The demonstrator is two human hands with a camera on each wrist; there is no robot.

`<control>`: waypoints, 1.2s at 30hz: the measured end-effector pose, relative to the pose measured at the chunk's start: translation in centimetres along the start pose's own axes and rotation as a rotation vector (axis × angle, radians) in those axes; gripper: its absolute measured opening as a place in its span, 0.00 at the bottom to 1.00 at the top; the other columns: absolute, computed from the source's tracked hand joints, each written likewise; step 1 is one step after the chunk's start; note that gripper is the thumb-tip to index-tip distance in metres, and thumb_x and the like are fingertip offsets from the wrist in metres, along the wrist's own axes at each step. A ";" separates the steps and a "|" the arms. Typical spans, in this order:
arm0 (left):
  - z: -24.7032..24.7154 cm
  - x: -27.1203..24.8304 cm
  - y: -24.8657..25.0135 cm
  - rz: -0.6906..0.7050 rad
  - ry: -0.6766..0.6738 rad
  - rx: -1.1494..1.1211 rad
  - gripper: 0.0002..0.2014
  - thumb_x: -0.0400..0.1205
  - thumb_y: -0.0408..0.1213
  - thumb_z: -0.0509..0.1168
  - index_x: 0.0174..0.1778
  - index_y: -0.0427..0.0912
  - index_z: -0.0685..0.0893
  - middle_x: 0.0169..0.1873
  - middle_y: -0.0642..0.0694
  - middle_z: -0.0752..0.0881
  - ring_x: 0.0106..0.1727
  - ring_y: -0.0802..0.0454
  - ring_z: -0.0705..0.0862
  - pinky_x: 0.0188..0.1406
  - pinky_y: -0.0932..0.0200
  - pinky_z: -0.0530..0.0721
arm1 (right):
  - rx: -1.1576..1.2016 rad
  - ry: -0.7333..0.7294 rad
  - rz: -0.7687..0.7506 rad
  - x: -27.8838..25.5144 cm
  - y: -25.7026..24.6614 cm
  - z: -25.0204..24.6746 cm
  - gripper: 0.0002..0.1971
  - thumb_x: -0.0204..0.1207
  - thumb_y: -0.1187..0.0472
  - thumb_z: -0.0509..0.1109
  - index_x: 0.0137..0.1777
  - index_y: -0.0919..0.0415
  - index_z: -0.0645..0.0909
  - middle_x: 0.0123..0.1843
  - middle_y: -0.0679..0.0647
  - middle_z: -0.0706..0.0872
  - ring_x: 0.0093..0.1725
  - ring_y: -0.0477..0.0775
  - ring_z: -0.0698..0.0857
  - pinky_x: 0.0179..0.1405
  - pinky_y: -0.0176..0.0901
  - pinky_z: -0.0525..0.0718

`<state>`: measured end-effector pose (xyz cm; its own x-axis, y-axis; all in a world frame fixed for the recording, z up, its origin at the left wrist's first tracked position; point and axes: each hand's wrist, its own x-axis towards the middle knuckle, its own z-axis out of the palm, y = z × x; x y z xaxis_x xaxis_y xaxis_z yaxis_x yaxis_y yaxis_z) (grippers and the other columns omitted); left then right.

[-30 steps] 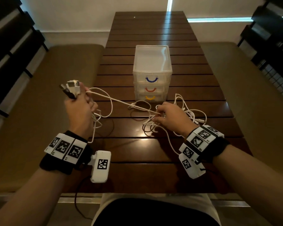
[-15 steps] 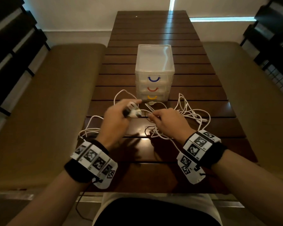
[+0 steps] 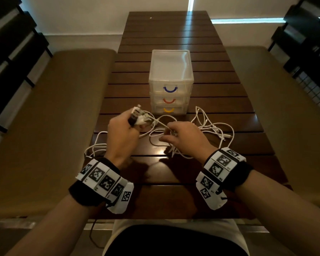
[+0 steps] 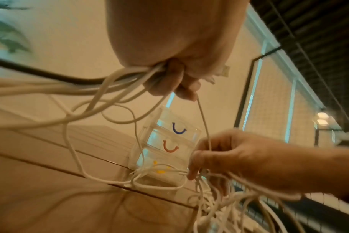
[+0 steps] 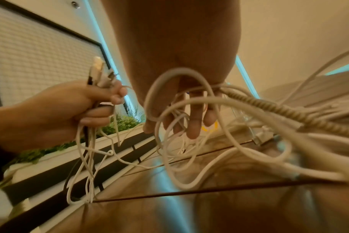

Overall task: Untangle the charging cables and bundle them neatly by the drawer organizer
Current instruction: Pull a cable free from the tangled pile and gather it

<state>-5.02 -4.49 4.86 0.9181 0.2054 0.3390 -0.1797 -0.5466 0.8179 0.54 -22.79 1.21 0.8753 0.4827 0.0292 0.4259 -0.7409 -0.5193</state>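
Observation:
Several white charging cables lie tangled on the dark slatted table, just in front of the clear three-drawer organizer. My left hand is a fist round a bunch of cables, with their plug ends sticking up out of it. The left wrist view shows the strands leaving that fist. One strand runs taut across to my right hand, which pinches it above the tangle. In the right wrist view, loops of cable hang round the right hand's fingers.
Slack cable loops lie near the table's left edge. Tan cushioned benches flank the table on both sides. The organizer's drawers have blue, red and yellow handles and are closed. Dark slatted chair backs stand at the far corners.
My left hand swung in from the raised left side to just beside the right hand, carrying the plug ends. Slack cable dropped into loops at the left. The right hand stayed over the tangle.

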 end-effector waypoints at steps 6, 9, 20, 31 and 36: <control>-2.5 2.1 -0.7 -0.143 0.378 -0.276 0.17 0.83 0.29 0.61 0.35 0.55 0.85 0.31 0.59 0.86 0.34 0.62 0.82 0.36 0.62 0.80 | 0.066 -0.057 0.113 0.5 1.9 -0.3 0.18 0.77 0.38 0.69 0.39 0.52 0.85 0.36 0.49 0.86 0.37 0.48 0.85 0.43 0.53 0.86; -3.6 3.1 -1.4 -0.253 0.368 -0.186 0.12 0.85 0.32 0.61 0.42 0.51 0.87 0.35 0.58 0.87 0.32 0.64 0.81 0.32 0.64 0.78 | 0.068 -0.050 0.070 0.0 1.9 -0.3 0.25 0.84 0.37 0.58 0.38 0.53 0.85 0.33 0.50 0.86 0.33 0.47 0.84 0.39 0.48 0.83; 0.9 -0.9 -2.5 0.213 -0.317 0.306 0.26 0.78 0.26 0.69 0.72 0.49 0.80 0.69 0.52 0.82 0.70 0.59 0.79 0.71 0.58 0.77 | -0.315 -0.105 -0.144 -0.2 -1.0 0.0 0.22 0.86 0.42 0.54 0.48 0.54 0.84 0.39 0.52 0.86 0.38 0.56 0.84 0.36 0.47 0.80; -2.3 0.6 -1.8 0.038 -0.018 0.071 0.13 0.78 0.23 0.66 0.48 0.46 0.87 0.42 0.61 0.86 0.46 0.74 0.82 0.49 0.78 0.76 | -0.182 -0.118 0.057 0.2 1.2 -0.4 0.23 0.83 0.36 0.58 0.54 0.50 0.87 0.43 0.46 0.84 0.44 0.51 0.85 0.46 0.53 0.86; -4.6 1.8 -3.7 -0.105 0.020 0.151 0.10 0.78 0.21 0.65 0.43 0.38 0.89 0.41 0.59 0.87 0.44 0.69 0.83 0.42 0.78 0.77 | -0.186 -0.093 0.066 0.0 1.4 -0.3 0.26 0.86 0.39 0.53 0.41 0.54 0.85 0.36 0.49 0.85 0.37 0.52 0.85 0.41 0.52 0.84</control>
<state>-4.33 1.65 4.60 0.9214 0.2833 0.2660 -0.0268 -0.6365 0.7708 1.25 -23.97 0.73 0.8816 0.4646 -0.0831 0.4106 -0.8418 -0.3505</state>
